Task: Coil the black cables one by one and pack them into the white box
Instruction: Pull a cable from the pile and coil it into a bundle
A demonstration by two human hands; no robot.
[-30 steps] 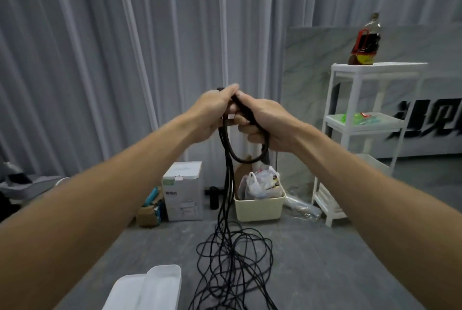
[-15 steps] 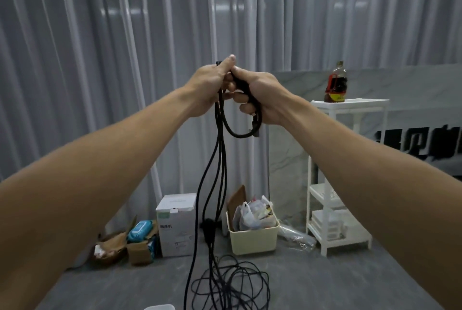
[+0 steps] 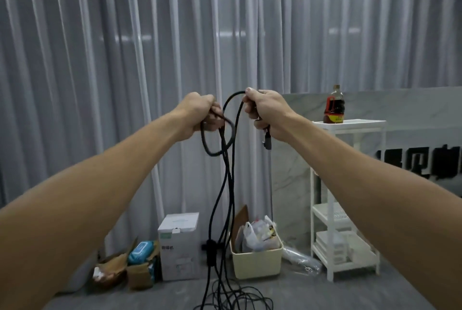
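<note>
A black cable [image 3: 226,184] hangs from both raised hands down to a tangle of black cables [image 3: 232,301] on the grey floor. My left hand [image 3: 200,113] grips a small loop of the cable, which droops below its fingers. My right hand [image 3: 266,112] grips the cable a little to the right, and the cable's plug end [image 3: 267,141] dangles under it. An arch of cable bridges the gap between the two hands. The white box for packing is out of view.
Along the grey curtain stand a white carton [image 3: 178,247], a cream bin [image 3: 257,259] stuffed with bags, and brown boxes with a blue pack [image 3: 141,256]. A white shelf unit [image 3: 347,197] with a dark bottle [image 3: 334,104] on top is at the right.
My hands have moved apart, drawing a stretch of cable out between them. The view has tilted up, so the floor tangle and the white box have slipped down and out of frame.
</note>
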